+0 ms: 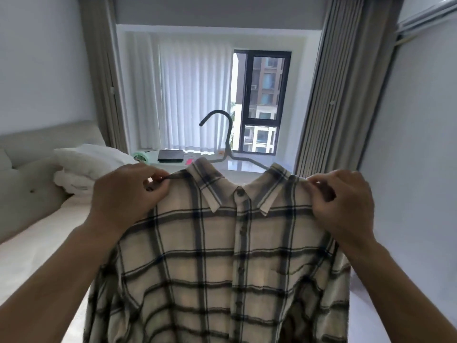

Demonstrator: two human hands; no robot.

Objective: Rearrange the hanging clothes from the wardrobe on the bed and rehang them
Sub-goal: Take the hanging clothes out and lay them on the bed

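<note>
Shirt in cream plaid hangs on a grey hanger, held up in front of the person above the bed. Left hand pinches the shirt's left shoulder seam between curled fingers and thumb. Right hand pinches the right shoulder the same way.

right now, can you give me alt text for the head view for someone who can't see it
A person holds up a plaid shirt on a hanger, the left hand and right hand each pinching a shoulder of it. Behind it are a bed with a white pillow at left, a curtain and a window.
</note>
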